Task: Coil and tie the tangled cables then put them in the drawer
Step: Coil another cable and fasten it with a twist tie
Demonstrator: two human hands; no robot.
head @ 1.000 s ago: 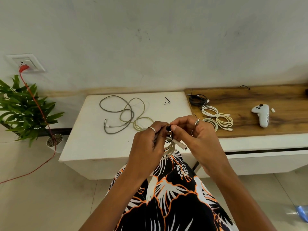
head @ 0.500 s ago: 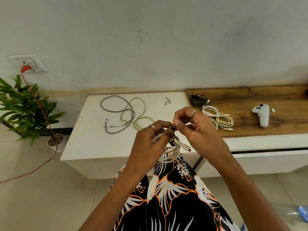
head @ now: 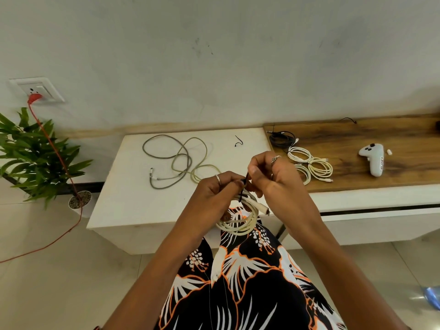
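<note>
Several cables are at different stages. On our white surface [head: 133, 201] a grey and cream tangle [head: 177, 160] lies loose, not yet coiled. On the wooden surface [head: 381, 139] to the right sit tied white coils [head: 309, 166] and a dark coil [head: 282, 140]. No drawer looks open to us. Over our lap, our left hand [head: 214, 190] grips a cream coil [head: 240, 217] while our right hand [head: 271, 179] pinches a black tie [head: 245, 184] around it. A spare tie [head: 238, 141] waits nearby.

Bare arms; rings [head: 217, 178]; black-orange-white print garment [head: 247, 289].
</note>
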